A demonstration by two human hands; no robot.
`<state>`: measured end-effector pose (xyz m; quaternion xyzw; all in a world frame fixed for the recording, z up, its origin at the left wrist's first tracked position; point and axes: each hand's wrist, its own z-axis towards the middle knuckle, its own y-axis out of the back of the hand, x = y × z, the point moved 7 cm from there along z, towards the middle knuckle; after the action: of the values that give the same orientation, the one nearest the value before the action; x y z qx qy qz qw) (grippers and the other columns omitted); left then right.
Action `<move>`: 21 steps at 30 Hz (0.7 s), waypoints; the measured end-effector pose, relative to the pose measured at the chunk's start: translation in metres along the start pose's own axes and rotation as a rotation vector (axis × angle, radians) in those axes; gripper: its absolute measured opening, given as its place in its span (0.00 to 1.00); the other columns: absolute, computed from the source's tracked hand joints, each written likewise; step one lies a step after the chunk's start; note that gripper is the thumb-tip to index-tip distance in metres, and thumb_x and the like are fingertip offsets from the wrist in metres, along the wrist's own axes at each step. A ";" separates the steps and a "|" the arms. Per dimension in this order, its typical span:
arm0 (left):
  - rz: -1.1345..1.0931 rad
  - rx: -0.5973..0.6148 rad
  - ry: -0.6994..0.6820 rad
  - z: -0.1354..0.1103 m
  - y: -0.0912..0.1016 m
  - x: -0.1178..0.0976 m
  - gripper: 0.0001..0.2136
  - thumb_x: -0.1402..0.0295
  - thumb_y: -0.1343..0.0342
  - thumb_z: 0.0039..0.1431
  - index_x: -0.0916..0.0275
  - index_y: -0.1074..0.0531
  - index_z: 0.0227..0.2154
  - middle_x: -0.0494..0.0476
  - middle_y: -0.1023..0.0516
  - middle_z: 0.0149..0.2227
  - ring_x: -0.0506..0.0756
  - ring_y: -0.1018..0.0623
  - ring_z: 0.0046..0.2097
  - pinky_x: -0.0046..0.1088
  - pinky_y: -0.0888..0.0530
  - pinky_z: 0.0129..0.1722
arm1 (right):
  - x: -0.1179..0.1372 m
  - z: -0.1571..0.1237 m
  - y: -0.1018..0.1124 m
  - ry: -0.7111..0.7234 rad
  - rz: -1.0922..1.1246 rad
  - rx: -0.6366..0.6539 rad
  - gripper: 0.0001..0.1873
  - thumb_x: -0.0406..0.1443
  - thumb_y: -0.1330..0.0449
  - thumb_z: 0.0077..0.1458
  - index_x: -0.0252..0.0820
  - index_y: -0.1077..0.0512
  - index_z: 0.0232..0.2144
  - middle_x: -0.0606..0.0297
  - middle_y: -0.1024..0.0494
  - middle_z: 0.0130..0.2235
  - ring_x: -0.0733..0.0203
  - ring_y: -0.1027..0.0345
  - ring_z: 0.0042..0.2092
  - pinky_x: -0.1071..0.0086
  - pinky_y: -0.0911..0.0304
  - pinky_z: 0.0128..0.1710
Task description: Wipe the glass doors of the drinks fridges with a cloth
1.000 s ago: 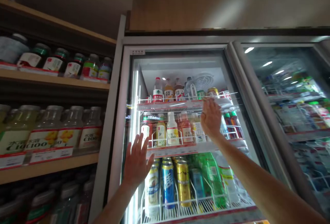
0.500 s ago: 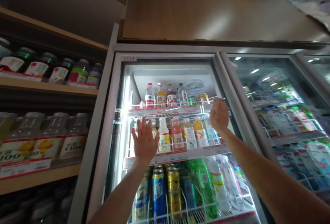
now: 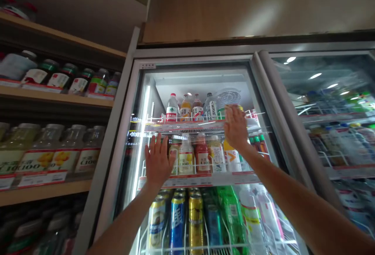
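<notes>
My left hand [image 3: 158,163] is raised with its fingers spread and palm facing the glass door [image 3: 137,102] of a lit drinks fridge; it seems to lie against the pane. Farther right and higher, my right hand [image 3: 235,126] is also up at the glass, fingers extended and close together, slightly blurred. I see nothing held in either hand. Behind the pane, a lemon drink bottle [image 3: 185,159] and a red drink bottle [image 3: 202,157] stand right of my left hand. An orange drink bottle [image 3: 232,160] is partly covered by my right hand.
Tall cans, such as a gold can [image 3: 195,223], and a green bottle [image 3: 231,216] fill the lower rack. To the left, a wooden shelf [image 3: 52,190] carries several bottles. A metal door frame [image 3: 281,118] separates this door from another glass door [image 3: 325,75] at right.
My right hand has moved left across the glass, from near the door's right edge. My left hand keeps about the same place on the door. The view has shifted slightly.
</notes>
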<state>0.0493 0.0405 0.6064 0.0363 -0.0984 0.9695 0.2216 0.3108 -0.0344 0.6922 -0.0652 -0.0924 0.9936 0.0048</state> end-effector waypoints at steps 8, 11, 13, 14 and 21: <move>-0.408 -0.018 -0.098 0.023 0.005 -0.077 0.20 0.70 0.59 0.61 0.63 0.45 0.57 0.63 0.35 0.57 0.54 0.37 0.59 0.39 0.36 0.57 | 0.123 -0.055 -0.023 0.374 0.356 0.103 0.40 0.35 0.50 0.54 0.30 0.64 0.63 0.47 0.51 0.64 0.53 0.61 0.66 0.53 0.53 0.61; -0.448 -0.003 -0.051 0.029 -0.006 -0.098 0.17 0.69 0.57 0.60 0.63 0.40 0.53 0.62 0.31 0.53 0.54 0.34 0.56 0.37 0.34 0.56 | 0.077 -0.062 -0.019 0.316 0.308 0.147 0.43 0.42 0.47 0.52 0.34 0.64 0.63 0.47 0.49 0.64 0.50 0.57 0.65 0.48 0.54 0.60; -0.410 -0.031 -0.006 0.032 -0.012 -0.102 0.16 0.68 0.55 0.60 0.64 0.39 0.51 0.65 0.34 0.54 0.56 0.37 0.59 0.40 0.36 0.57 | 0.041 -0.064 -0.012 0.300 0.233 0.159 0.43 0.47 0.46 0.52 0.38 0.60 0.63 0.50 0.50 0.64 0.48 0.57 0.65 0.45 0.57 0.60; -0.388 -0.059 0.031 0.034 -0.014 -0.103 0.17 0.68 0.54 0.59 0.65 0.39 0.51 0.66 0.36 0.56 0.57 0.39 0.60 0.42 0.37 0.58 | 0.023 -0.064 -0.008 0.266 0.188 0.153 0.41 0.47 0.47 0.53 0.39 0.58 0.62 0.50 0.50 0.64 0.48 0.58 0.65 0.45 0.58 0.60; -0.188 -0.095 -0.079 0.032 -0.032 -0.133 0.21 0.66 0.57 0.61 0.67 0.46 0.55 0.69 0.42 0.60 0.60 0.49 0.65 0.47 0.42 0.61 | -0.024 -0.061 0.003 0.045 0.010 0.110 0.29 0.42 0.56 0.59 0.36 0.49 0.60 0.49 0.46 0.63 0.46 0.57 0.64 0.44 0.58 0.59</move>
<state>0.1842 0.0061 0.6279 0.0730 -0.1492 0.9365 0.3089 0.3428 -0.0265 0.6351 -0.0878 -0.0371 0.9954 0.0057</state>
